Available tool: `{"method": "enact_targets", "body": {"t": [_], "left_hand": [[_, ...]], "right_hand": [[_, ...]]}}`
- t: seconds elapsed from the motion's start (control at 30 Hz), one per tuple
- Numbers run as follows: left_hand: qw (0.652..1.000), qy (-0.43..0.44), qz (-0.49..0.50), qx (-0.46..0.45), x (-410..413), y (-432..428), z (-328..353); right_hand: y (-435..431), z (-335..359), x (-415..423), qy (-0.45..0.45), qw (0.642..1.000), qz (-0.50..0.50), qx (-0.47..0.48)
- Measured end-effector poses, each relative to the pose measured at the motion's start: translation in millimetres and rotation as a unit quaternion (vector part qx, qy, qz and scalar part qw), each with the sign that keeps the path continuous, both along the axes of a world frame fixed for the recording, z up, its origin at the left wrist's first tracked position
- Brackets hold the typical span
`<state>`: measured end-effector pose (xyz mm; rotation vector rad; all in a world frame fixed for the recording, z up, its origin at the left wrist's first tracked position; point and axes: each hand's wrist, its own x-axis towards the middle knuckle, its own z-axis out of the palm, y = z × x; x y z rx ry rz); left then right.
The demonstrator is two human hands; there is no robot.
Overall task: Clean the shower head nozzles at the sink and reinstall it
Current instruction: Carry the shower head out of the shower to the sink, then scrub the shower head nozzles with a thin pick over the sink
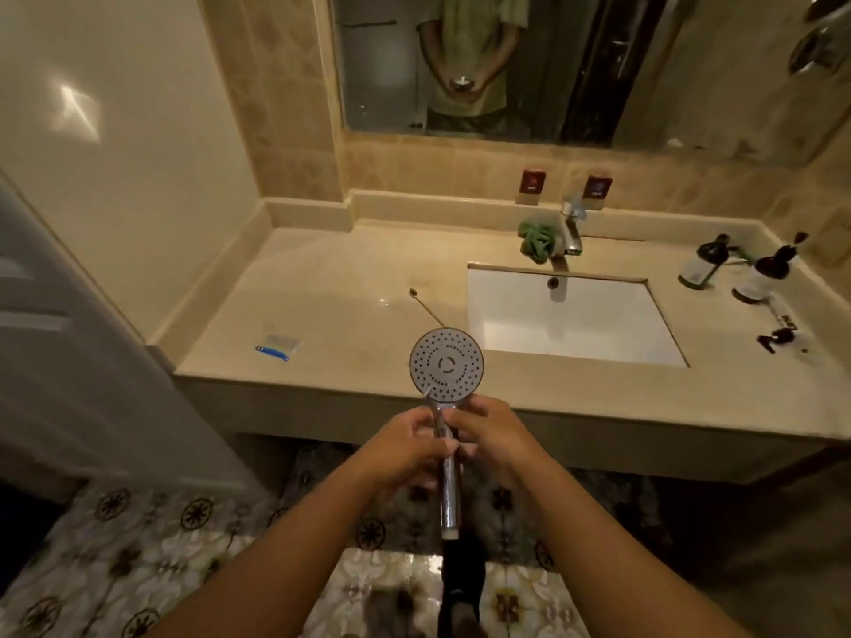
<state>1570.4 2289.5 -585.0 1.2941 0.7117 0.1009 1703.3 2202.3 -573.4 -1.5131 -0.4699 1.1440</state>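
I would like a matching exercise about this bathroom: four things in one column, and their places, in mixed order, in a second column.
1 shower head
2 green cloth
3 dark bottles
4 blue-edged packet

A right of the sink
B in the left hand and right hand
C on the counter, left of the sink
D beside the faucet

Pairs: 1-B, 2-D, 3-A, 4-C

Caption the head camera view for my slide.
Left hand and right hand grip a shower head, face up, near the sink.
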Motion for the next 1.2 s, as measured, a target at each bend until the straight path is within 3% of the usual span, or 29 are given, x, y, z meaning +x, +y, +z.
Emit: {"method": "enact_targets", "body": {"t": [0.1,0.33,0.7,0.9,1.07,1.2], "left_hand": [[1.0,0.018,0.006,-0.021,46,34,-6],[0.997,0.053,0.039,-0.052,122,93,-10],[0.992,0.086,0.057,-0.068,165,175,-36],[0.98,0.049,0.081,-0.174,164,215,-66],[0.988,0.068,0.03,-0.135,153,253,-76],[0.989,0.058,0.016,-0.137,154,270,-74]], "right_hand": [[40,-13,51,-0.039,0.999,0.027,-0.013],[110,-31,144,-0.04,0.993,0.104,-0.03],[191,-54,184,-0.047,0.988,0.123,-0.083],[223,-66,191,-0.211,0.963,0.124,-0.116],[242,-80,189,-0.366,0.905,0.101,-0.194],[252,-90,189,-0.411,0.877,0.108,-0.224]]}}
